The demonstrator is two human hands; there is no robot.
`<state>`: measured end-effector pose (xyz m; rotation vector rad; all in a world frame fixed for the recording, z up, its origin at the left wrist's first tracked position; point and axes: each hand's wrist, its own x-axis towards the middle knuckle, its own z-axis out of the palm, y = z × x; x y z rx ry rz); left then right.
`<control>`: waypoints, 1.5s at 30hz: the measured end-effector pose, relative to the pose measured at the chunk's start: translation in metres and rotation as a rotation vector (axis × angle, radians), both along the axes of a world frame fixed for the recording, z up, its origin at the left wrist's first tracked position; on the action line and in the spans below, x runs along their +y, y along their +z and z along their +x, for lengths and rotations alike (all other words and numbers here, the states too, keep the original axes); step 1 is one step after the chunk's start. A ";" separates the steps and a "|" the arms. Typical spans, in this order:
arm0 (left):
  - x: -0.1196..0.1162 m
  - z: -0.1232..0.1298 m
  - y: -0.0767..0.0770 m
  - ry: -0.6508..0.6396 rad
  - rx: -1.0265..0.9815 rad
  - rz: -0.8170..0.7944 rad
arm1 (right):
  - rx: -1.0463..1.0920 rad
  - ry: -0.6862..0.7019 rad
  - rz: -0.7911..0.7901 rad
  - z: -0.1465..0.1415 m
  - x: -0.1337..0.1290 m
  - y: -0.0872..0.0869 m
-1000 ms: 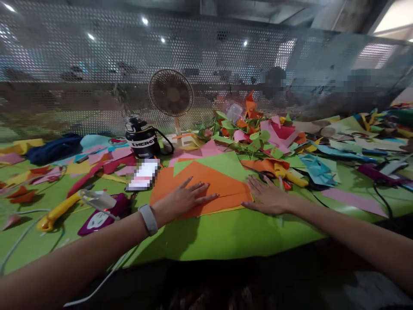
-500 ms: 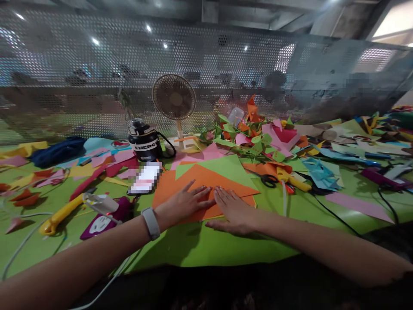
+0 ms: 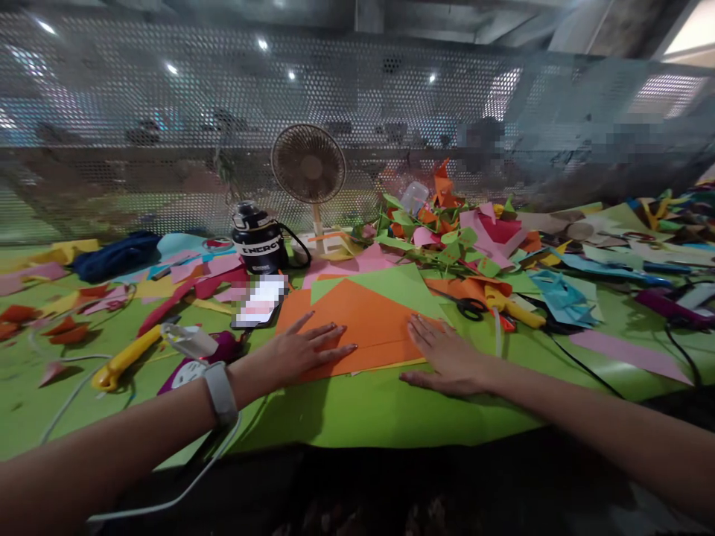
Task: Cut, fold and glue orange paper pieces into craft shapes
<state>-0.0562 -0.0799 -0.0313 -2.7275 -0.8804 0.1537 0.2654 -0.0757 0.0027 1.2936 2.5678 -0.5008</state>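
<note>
In front of me an orange paper (image 3: 372,320), folded to a point at its far side, lies on the table over a green sheet (image 3: 405,286). My left hand (image 3: 299,348) rests flat on its left part, fingers spread. On the right corner lies my right hand (image 3: 444,353), palm down with the fingers stretched out and the thumb apart. A straight crease or edge runs across the orange paper between the hands. A thin yellow edge shows beneath its near side. A grey band sits on my left wrist.
Left of the paper are a phone (image 3: 261,301), a yellow glue gun (image 3: 128,357) and a purple power strip (image 3: 184,372) with cables. A black bottle (image 3: 258,238) and a fan (image 3: 309,164) stand behind. Scissors (image 3: 466,304), another yellow glue gun (image 3: 514,307) and paper scraps lie to the right.
My hands have slid apart along the orange paper from its middle, the left one leftward and the right one rightward. The orange fold between them is now uncovered.
</note>
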 end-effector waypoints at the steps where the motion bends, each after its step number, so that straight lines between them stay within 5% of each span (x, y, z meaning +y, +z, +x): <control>1: -0.002 -0.008 -0.001 0.004 0.001 0.005 | -0.012 -0.013 0.010 0.004 0.000 -0.001; 13: -0.039 -0.056 0.023 0.130 0.048 -0.075 | -0.014 0.002 0.064 0.017 0.018 0.008; 18: -0.039 -0.057 0.031 0.170 0.037 -0.125 | 0.007 -0.093 0.133 -0.001 0.038 0.023; 24: -0.038 -0.040 0.051 0.220 -0.071 -0.284 | -0.002 -0.149 0.297 -0.025 0.068 0.016; 33: -0.030 -0.030 0.053 0.334 -0.190 -0.288 | 0.260 -0.326 0.009 -0.022 0.099 0.009; 39: -0.019 -0.016 0.052 0.622 -0.512 -0.179 | 0.554 -0.330 -0.139 -0.014 0.097 0.014; 41: -0.014 -0.009 0.055 0.772 -0.678 -0.293 | 0.695 -0.334 -0.174 -0.012 0.093 0.020; 45: 0.001 0.004 0.054 0.953 -1.093 -0.834 | 1.087 -0.430 -0.309 -0.011 0.081 0.030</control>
